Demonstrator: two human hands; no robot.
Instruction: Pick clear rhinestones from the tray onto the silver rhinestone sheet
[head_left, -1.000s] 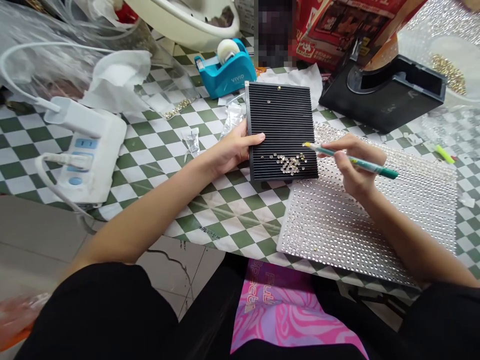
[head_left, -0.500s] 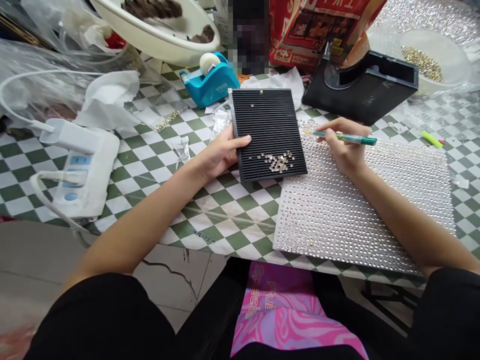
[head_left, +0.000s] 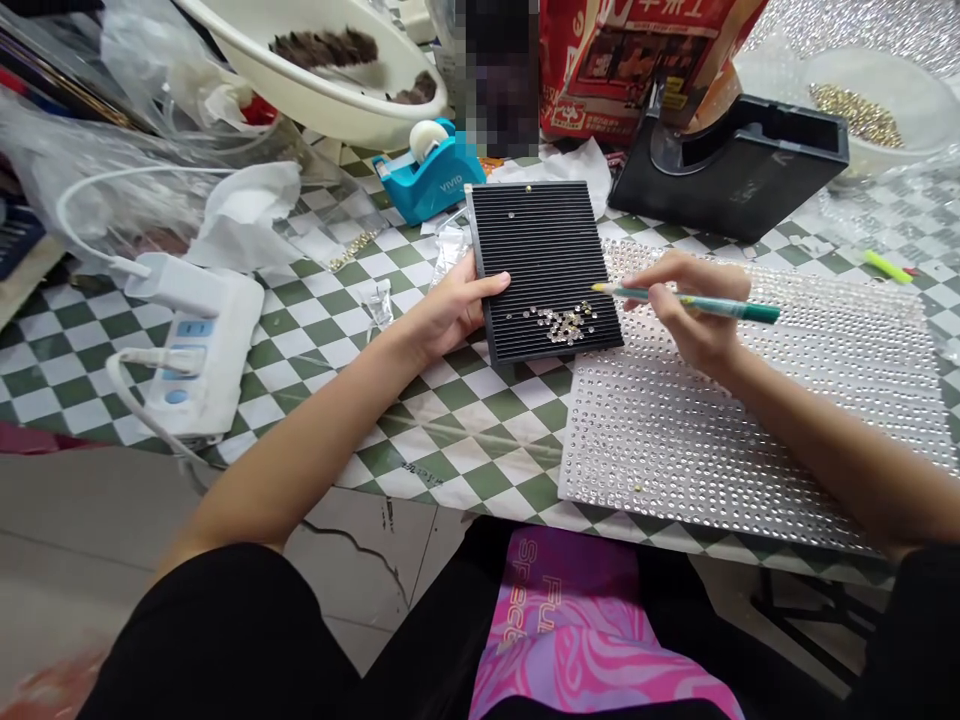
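Head view shows the left grip [head_left: 457, 305] clamped on the tray [head_left: 536, 250] by its left edge, the right grip [head_left: 694, 310] pinching a pen [head_left: 724, 305] tip-first over the tray's right edge.

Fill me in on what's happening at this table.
A person's left hand grips the ridged black tray by its left edge, thumb on top. Small shiny stones lie gathered near its lower end. The right hand holds a green pen-like stick, its yellow tip over the tray's right side; contact is unclear. Below that hand lies a sheet covered in rows of stones.
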